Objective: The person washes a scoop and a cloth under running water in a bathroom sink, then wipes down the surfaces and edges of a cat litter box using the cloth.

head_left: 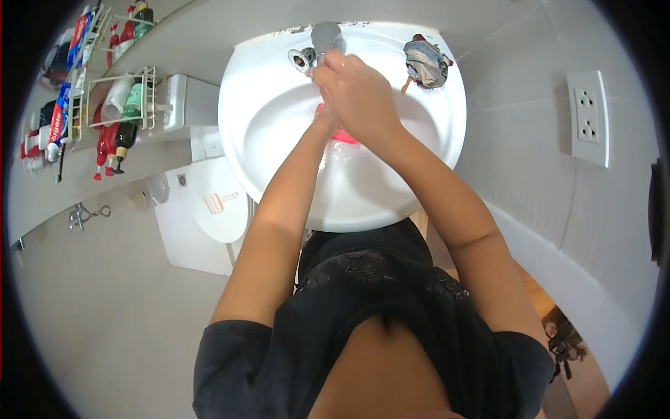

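Note:
Over the white sink [276, 140], both of my hands come together just in front of the faucet. My right hand [359, 94] is closed, its fingers curled near the rounded grey object [326, 38] at the back rim; what they hold, if anything, is hidden. My left hand [328, 119] lies mostly behind the right, and its fingers do not show. Below the hands, parts of a bright pink-red item [343, 137] appear; its kind is unclear, and I cannot tell whether it is held. Water glistens in the basin beside it. Left of the grey object sits a clear faucet knob [300, 61].
A crumpled grey cloth bundle [426, 63] rests on the sink's right rim. At left, a wire rack [122, 105] carries bottles and tubes. A toilet lid [220, 199] bears a pale slotted scoop [220, 203]. A power outlet [588, 119] is on the right wall.

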`<state>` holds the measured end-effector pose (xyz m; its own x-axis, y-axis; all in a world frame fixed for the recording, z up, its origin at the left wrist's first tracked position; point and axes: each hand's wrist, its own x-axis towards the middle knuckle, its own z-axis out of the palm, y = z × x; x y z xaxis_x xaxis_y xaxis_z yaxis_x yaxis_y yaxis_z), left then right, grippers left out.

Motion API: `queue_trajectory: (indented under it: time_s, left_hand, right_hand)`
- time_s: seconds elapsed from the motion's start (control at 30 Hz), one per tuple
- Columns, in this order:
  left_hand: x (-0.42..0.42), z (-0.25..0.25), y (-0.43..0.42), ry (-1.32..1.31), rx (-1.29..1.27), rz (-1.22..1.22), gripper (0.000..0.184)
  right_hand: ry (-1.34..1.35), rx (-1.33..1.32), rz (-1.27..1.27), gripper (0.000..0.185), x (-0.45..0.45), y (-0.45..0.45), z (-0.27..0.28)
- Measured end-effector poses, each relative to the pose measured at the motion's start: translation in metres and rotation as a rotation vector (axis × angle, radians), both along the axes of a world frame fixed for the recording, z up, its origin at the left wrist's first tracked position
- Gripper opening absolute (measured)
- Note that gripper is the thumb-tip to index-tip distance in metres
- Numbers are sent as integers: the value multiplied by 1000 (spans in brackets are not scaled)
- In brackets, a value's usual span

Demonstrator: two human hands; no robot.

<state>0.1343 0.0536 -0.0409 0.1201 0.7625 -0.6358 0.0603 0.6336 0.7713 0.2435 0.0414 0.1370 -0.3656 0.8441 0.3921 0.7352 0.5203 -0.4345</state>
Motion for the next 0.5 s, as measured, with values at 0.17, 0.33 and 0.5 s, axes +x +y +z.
queue_trajectory:
  time_s: [0.17,0.33,0.5]
  left_hand:
    - [-16,25,-14,43,130,-76,45]
    - [-24,38,-15,43,273,-210,48]
    - [-26,28,-21,-49,264,-120,40]
  right_hand:
    - [113,177,-149,22,-13,24,-15]
    - [117,61,-181,27,-22,8,-33]
    - [162,-77,-365,34,-35,-32,-63]
